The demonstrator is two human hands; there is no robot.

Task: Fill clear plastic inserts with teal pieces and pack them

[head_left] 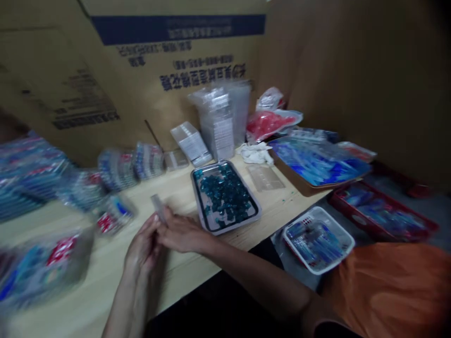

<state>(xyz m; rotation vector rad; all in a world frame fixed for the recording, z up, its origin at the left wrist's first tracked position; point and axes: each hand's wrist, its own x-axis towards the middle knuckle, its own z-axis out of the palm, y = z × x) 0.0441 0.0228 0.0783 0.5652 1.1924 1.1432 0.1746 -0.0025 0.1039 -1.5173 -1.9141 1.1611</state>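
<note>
My left hand (142, 244) and my right hand (180, 232) meet above the table, left of the metal tray. Both are closed around a thin clear plastic piece (158, 206), whose upper end sticks out above the fingers. Its lower part is hidden by the hands, and motion blurs it. Small dark teal pieces (225, 195) lie scattered in the tray (258, 211). To the right of the tray is a flat clear plastic case (265, 178).
Stacked clear cases (220, 122) stand behind the tray. Blurred packs of filled cases (118, 169) line the left side. A cardboard box (306, 188) of blue packets sits at the right, near a white cloth (256, 153). Below are a white basket (319, 271) and a red crate (416, 237).
</note>
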